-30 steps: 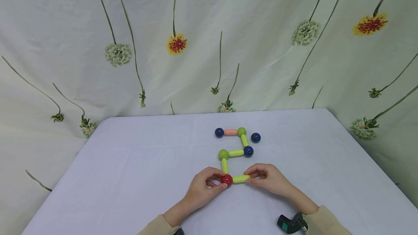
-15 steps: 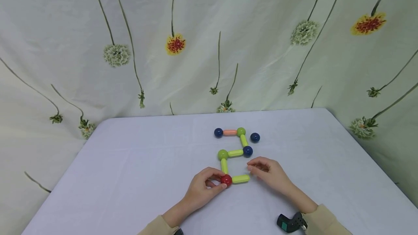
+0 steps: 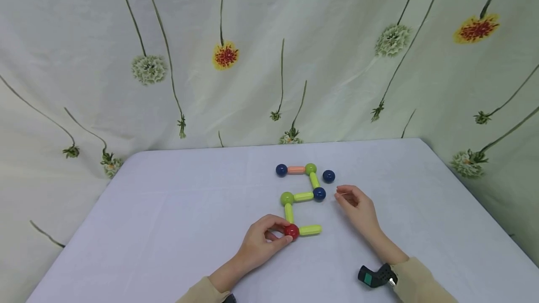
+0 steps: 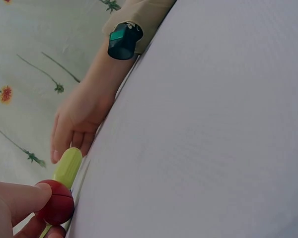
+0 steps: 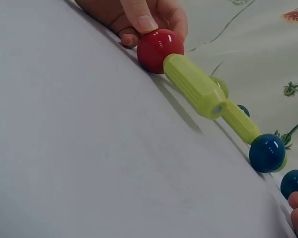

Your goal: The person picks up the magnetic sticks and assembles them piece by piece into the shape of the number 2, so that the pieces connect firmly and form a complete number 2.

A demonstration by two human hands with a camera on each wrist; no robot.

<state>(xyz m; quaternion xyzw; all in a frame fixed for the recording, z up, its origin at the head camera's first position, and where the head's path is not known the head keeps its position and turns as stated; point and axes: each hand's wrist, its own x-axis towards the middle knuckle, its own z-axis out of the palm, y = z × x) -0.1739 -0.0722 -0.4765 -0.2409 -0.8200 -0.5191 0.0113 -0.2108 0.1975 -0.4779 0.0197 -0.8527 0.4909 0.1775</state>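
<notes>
In the head view my left hand [image 3: 263, 238] pinches a red ball [image 3: 292, 232] between thumb and fingers. A yellow-green stick [image 3: 310, 230] points right from that ball; its free end shows a small grey disc in the right wrist view. Another yellow-green stick [image 3: 288, 213] joins the red ball to a green ball [image 3: 287, 198]. From there the chain zigzags through a stick [image 3: 303, 197], a dark blue ball [image 3: 319, 194] and further pieces. My right hand [image 3: 358, 209] holds nothing, fingers loosely bent, just below a loose dark blue ball [image 3: 329, 176].
The chain's far end has a green ball [image 3: 310, 169], an orange-pink stick [image 3: 296, 170] and a dark blue ball [image 3: 281, 169]. All lies on a white-covered table [image 3: 189, 200]. Behind hangs a flower-patterned cloth [image 3: 252, 97].
My right hand has let go of the yellow-green stick's end and moved away, up and to the right, towards the loose blue ball. The left hand stays on the red ball.
</notes>
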